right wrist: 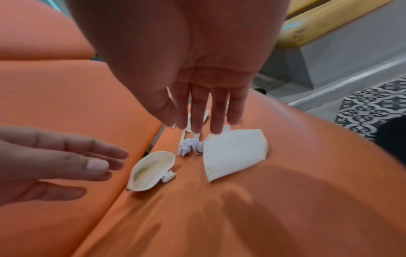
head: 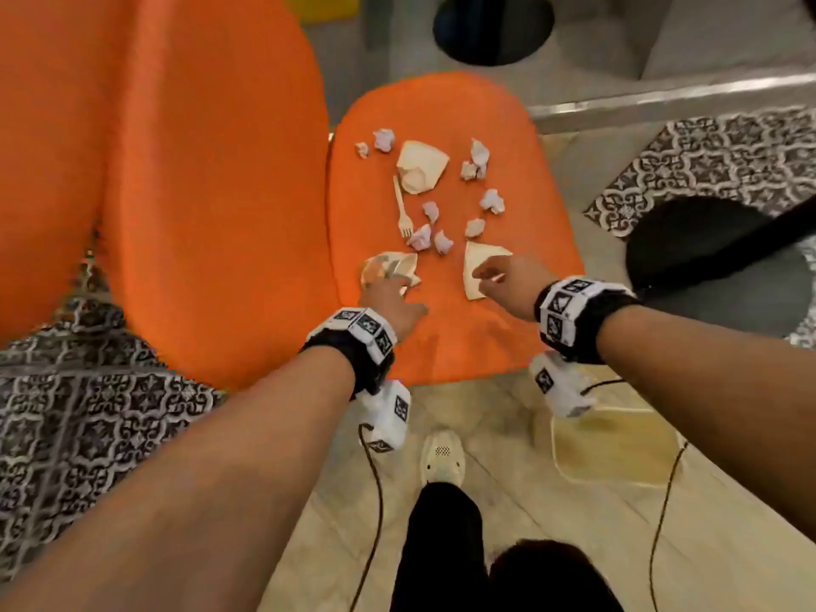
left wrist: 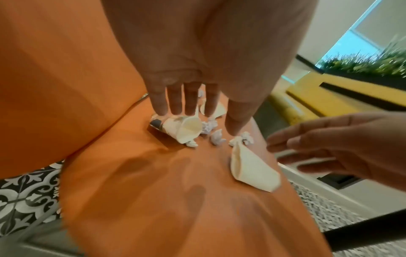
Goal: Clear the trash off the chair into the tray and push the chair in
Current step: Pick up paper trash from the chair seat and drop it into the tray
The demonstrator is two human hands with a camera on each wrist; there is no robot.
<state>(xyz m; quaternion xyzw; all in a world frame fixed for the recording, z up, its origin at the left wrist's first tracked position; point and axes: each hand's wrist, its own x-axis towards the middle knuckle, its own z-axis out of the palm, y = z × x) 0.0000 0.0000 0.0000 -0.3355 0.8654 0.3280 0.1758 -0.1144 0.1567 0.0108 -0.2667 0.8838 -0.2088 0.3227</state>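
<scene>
Crumpled paper wads (head: 419, 237), flattened cups (head: 421, 166) and a fork (head: 402, 209) lay on the orange chair (head: 446, 337). Left hand (head: 391, 304) and right hand (head: 508, 280) hovered above, fingers extended, gripping nothing. Tray (head: 618, 452) sat on the floor.

Patterned black-and-white floor tiles (head: 79, 417), a pale shoe (head: 442, 454), a yellow bench (left wrist: 325, 102) below green plants (left wrist: 369, 64).

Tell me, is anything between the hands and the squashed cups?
Nothing visible. The left hand hovers open over the near-left cup, and the right hand over the flat cup. The paper balls lie beyond them.
</scene>
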